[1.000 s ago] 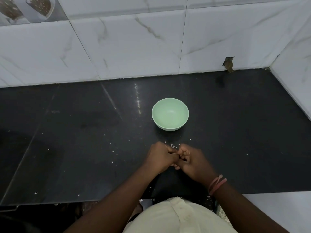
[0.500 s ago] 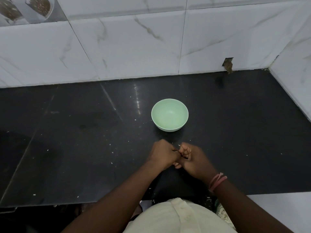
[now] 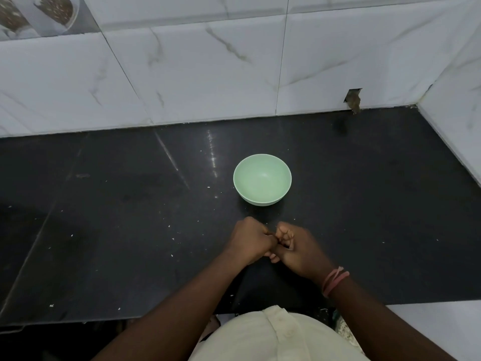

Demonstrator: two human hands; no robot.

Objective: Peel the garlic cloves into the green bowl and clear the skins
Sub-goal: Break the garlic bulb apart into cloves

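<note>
The pale green bowl [image 3: 261, 201] stands upright on the black counter [image 3: 117, 230], and nothing shows inside it. Just in front of the bowl, my left hand [image 3: 250, 241] and my right hand [image 3: 299, 252] meet knuckle to knuckle above the counter. Both have their fingers curled tight around a small garlic clove pinched between them, which the fingers almost wholly hide. A pale tip pokes out under the hands. Pink bands circle my right wrist [image 3: 334, 280].
Tiny white flecks of skin [image 3: 171, 255] lie scattered over the counter left of and around the hands. Marble-tiled walls close the back and the right side. A small hole with something brown [image 3: 353, 101] sits at the back wall's foot. The counter's front edge runs just before my body.
Both hands have stayed pressed together in the same place, with only small shifts of the fingers. The bowl has not moved.
</note>
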